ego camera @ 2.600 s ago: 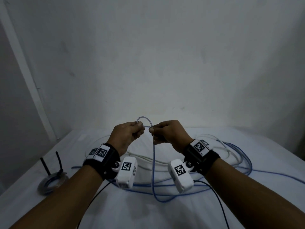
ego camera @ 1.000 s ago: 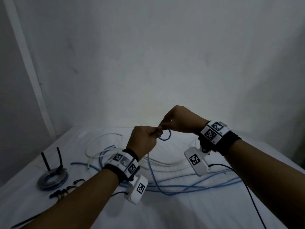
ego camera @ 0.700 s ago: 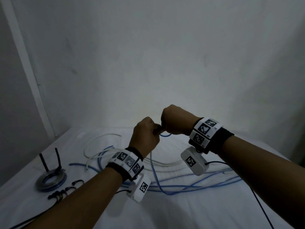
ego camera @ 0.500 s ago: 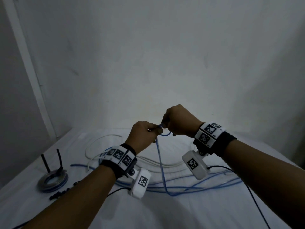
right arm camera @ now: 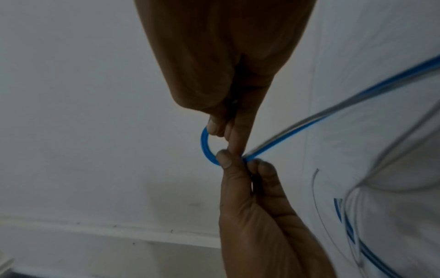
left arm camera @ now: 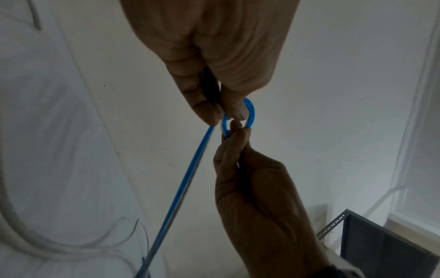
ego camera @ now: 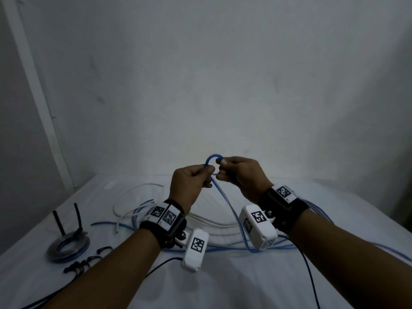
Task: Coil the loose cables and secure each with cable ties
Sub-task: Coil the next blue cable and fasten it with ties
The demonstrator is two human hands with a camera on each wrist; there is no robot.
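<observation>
Both hands are raised above the white table [ego camera: 223, 286], close together. A thin blue cable [ego camera: 231, 215] rises from the table to them and ends in a small loop [ego camera: 211, 158] between the fingertips. My left hand [ego camera: 209, 170] pinches the loop's left side between thumb and forefinger. My right hand [ego camera: 220, 168] pinches the right side. In the left wrist view the left hand [left arm camera: 226, 114] and right hand [left arm camera: 238, 132] meet at the loop [left arm camera: 250, 112]. The right wrist view shows the right hand [right arm camera: 226, 135] and left hand [right arm camera: 240, 161] on the loop [right arm camera: 204, 146].
Loose white cable [ego camera: 124, 195] and more blue cable [ego camera: 225, 248] sprawl across the table behind my wrists. A finished coil [ego camera: 68, 247] with upright black ties lies at the left, loose black ties [ego camera: 87, 262] beside it. A dark metal rack [left arm camera: 381, 248] stands to the right.
The right hand, which was raised over the left, has come down level with it. The small blue loop now stands up between both sets of fingertips.
</observation>
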